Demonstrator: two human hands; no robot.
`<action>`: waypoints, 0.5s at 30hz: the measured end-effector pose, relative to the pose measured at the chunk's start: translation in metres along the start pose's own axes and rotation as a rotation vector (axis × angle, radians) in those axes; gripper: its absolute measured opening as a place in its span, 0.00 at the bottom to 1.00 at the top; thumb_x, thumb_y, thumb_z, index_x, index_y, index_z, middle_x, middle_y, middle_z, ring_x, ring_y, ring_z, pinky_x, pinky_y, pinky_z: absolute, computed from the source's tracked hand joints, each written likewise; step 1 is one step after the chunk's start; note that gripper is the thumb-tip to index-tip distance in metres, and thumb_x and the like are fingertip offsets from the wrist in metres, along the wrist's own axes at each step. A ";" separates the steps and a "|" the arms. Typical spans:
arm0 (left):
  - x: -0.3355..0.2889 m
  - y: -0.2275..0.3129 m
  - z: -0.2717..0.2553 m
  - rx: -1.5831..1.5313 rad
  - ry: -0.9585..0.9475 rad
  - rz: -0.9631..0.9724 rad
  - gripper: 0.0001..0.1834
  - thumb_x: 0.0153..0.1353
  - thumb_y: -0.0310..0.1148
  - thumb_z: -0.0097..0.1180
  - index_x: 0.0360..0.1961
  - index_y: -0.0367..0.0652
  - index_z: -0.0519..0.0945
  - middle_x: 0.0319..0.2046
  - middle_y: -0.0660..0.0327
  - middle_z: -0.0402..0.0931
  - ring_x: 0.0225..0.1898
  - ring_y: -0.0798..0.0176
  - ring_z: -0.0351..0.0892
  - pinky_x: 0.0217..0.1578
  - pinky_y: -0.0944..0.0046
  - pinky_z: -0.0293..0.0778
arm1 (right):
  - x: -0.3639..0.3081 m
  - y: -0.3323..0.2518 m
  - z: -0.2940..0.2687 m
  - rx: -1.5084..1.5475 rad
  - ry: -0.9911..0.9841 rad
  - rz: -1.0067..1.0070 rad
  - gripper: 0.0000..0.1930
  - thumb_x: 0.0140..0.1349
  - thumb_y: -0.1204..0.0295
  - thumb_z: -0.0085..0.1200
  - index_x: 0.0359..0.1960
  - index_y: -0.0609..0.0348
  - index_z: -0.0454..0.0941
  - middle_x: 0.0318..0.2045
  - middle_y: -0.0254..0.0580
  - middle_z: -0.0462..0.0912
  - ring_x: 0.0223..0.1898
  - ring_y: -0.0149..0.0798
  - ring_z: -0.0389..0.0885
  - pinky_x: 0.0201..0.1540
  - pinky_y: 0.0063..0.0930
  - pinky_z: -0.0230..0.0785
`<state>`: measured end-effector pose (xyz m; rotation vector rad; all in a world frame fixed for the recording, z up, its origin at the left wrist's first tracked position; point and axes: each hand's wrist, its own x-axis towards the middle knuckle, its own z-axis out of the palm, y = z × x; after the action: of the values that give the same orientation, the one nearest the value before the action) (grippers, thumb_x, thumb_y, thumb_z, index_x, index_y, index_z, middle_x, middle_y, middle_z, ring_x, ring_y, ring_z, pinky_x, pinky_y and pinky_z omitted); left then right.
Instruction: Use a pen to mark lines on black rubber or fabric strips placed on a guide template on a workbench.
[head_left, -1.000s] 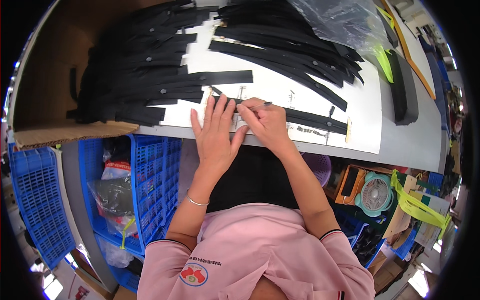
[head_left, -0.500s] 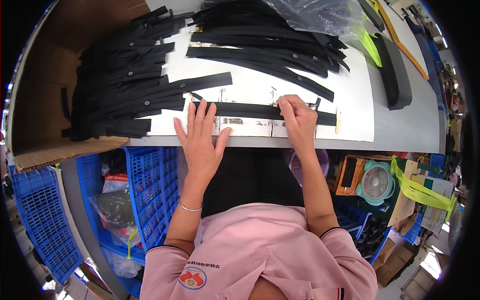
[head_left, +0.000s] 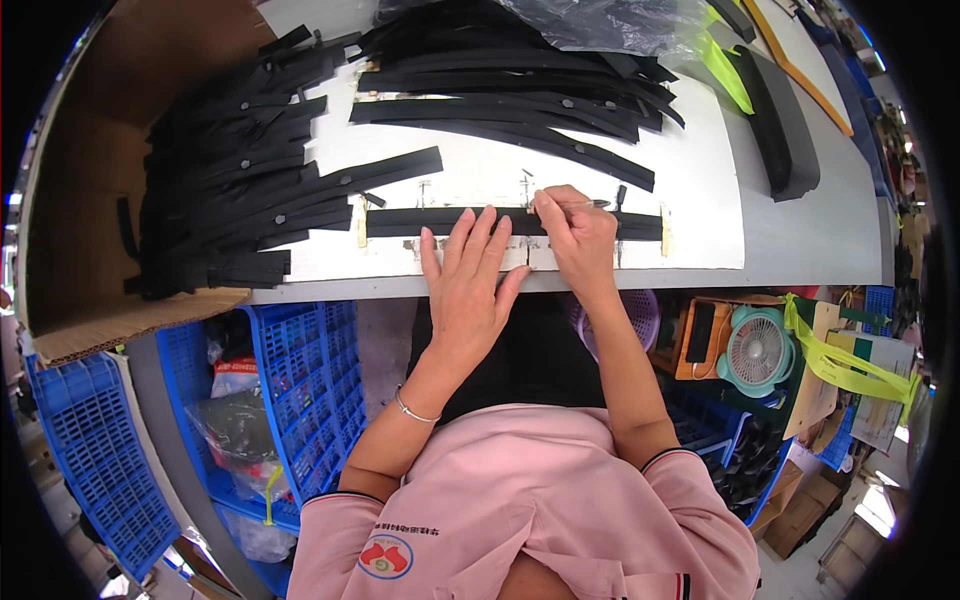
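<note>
A single black fabric strip (head_left: pixel 405 222) lies lengthwise on a white board (head_left: pixel 710 225) with dark marks and small upright tabs along it. My left hand (head_left: pixel 468 275) rests flat on the middle of the strip, fingers stretched and slightly spread. Just to its right, my right hand (head_left: pixel 583 240) is closed in a pinch round a slim pen (head_left: pixel 590 205), whose dark end points right. Its writing tip is hidden by my fingers, close to the strip's upper edge.
Many black strips with round dark snaps lie in a pile (head_left: pixel 225 170) at left, partly inside a cardboard box (head_left: pixel 95 190). More strips (head_left: pixel 500 85) and a clear plastic bag (head_left: pixel 620 25) lie beyond. A black block (head_left: pixel 775 130) stands right. Below are blue crates (head_left: pixel 305 385) and a fan (head_left: pixel 756 350).
My left hand has slid right along the strip, close to the right hand. My right hand has shifted a little left, and the pen now shows more clearly. The whole view has shifted slightly.
</note>
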<state>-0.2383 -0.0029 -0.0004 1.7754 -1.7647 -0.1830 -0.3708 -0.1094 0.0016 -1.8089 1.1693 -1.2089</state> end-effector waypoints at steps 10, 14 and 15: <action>0.003 0.002 0.002 0.024 -0.006 0.016 0.30 0.65 0.41 0.66 0.66 0.42 0.77 0.67 0.56 0.73 0.71 0.50 0.66 0.74 0.35 0.43 | -0.001 0.007 -0.006 0.014 -0.122 -0.053 0.10 0.65 0.71 0.60 0.28 0.63 0.85 0.21 0.42 0.85 0.20 0.37 0.81 0.25 0.29 0.70; 0.001 0.000 0.003 0.039 -0.001 0.003 0.30 0.65 0.41 0.66 0.66 0.43 0.78 0.67 0.57 0.74 0.72 0.50 0.66 0.75 0.35 0.41 | -0.001 0.000 -0.016 0.067 -0.149 -0.005 0.09 0.65 0.72 0.60 0.28 0.65 0.84 0.21 0.41 0.84 0.21 0.32 0.81 0.26 0.27 0.70; 0.001 0.000 0.003 0.043 -0.001 -0.009 0.30 0.65 0.41 0.67 0.66 0.44 0.78 0.67 0.57 0.74 0.72 0.50 0.66 0.75 0.35 0.41 | -0.003 -0.003 -0.021 0.160 -0.168 0.091 0.09 0.65 0.73 0.59 0.29 0.66 0.84 0.21 0.40 0.84 0.21 0.30 0.80 0.27 0.26 0.69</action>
<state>-0.2397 -0.0048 -0.0029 1.8135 -1.7745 -0.1512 -0.3898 -0.1069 0.0104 -1.6839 1.0187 -1.0467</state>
